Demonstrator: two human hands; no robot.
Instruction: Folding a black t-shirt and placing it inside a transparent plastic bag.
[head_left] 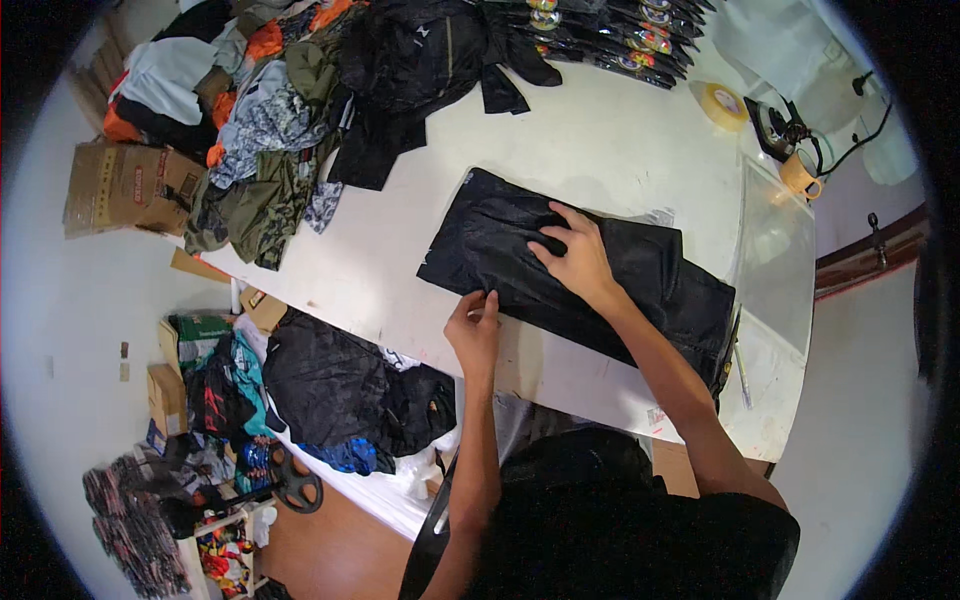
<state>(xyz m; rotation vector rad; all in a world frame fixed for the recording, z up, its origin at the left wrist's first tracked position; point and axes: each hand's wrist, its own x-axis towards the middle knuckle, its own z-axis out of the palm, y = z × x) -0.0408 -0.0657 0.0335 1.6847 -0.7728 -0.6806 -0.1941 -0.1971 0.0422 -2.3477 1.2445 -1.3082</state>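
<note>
A folded black garment [660, 280] lies flat on the white table [580, 140], seemingly inside a clear plastic sleeve whose edge shows at its far side. My right hand [572, 256] presses flat on the garment's middle, fingers spread. My left hand [474, 328] pinches the garment's near edge at the left end.
A heap of mixed clothes [270, 110] covers the table's far left. Packed black items [610, 35] lie at the far edge. A tape roll [724, 104], an iron [782, 128] and a mug [800, 174] stand at the right. More clothes [340, 385] and cardboard boxes [130, 185] sit below the table.
</note>
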